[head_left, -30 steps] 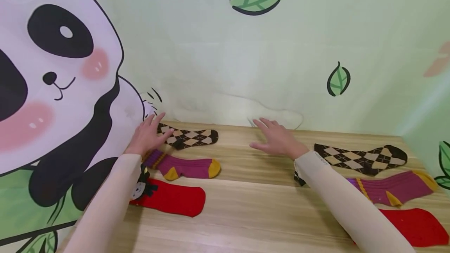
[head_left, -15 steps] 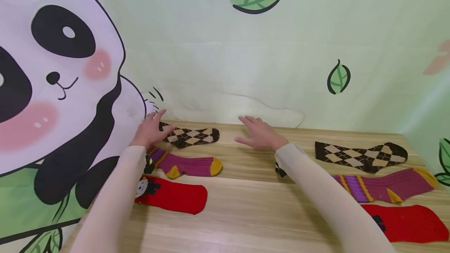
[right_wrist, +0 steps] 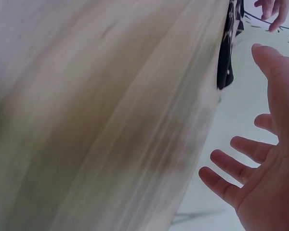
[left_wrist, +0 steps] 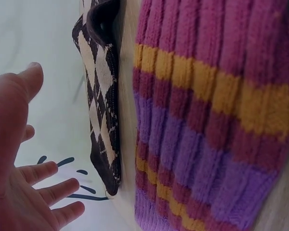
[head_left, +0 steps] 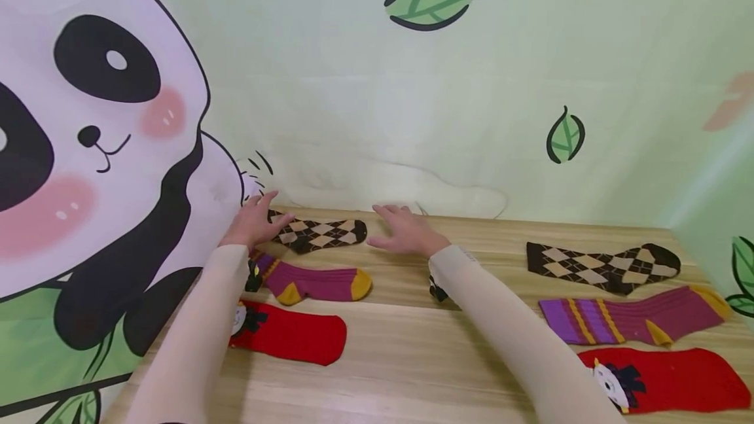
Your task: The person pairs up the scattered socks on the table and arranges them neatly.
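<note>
Holds the left hand (head_left: 250, 222), with fingers spread and gripping nothing, by the cuff of the back-left black-and-tan argyle knit sock (head_left: 324, 234) and the right hand (head_left: 406, 233), equally loose, near its toe, beyond a purple-and-mustard ribbed sock (head_left: 324, 282) and red fabric sock (head_left: 300, 335), apparently laid flat on the pale wooden tabletop (head_left: 383, 352) to show patterns.
</note>
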The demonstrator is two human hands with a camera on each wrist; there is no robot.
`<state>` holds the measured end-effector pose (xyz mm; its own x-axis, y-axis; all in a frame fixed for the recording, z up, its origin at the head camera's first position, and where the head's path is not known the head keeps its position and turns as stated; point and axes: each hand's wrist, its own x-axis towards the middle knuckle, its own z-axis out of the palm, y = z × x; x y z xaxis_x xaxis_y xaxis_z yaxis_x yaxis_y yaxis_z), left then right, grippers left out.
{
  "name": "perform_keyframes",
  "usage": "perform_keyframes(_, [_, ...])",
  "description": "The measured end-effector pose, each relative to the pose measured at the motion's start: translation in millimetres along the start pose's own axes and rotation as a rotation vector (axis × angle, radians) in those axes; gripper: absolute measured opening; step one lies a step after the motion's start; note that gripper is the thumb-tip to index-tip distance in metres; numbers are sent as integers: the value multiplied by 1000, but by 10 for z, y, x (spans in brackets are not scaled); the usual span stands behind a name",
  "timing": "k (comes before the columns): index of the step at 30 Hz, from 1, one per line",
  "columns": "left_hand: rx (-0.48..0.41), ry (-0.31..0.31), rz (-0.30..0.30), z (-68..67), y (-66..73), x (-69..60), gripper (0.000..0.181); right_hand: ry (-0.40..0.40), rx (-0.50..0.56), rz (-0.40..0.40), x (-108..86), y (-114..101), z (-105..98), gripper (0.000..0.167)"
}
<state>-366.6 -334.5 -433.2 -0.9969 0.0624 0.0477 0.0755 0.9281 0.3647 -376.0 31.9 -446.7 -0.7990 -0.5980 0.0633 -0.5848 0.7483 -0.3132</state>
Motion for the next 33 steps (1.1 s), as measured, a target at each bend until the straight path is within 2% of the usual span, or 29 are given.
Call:
perform_keyframes(10, [14, -16, -27, 11, -50, 1, 76, -3, -29, -2, 166, -221, 102, 83])
perform_keyframes(18, [49, -27, -86, 84, -97, 19, 72, -14, -11, 30, 282, -364, 163, 79])
perform_keyframes(23, [80, -40, -125, 104, -58, 15, 72, -36, -11, 36, 302, -393, 195, 75])
perform_keyframes(30, [134, -36, -94, 98, -19, 38, 69, -31, -30, 13, 332, -396, 232, 71])
perform_keyframes(33, [142, -33, -85, 92, -16, 44, 67, -31, -64, -14, 342, -410, 230, 64])
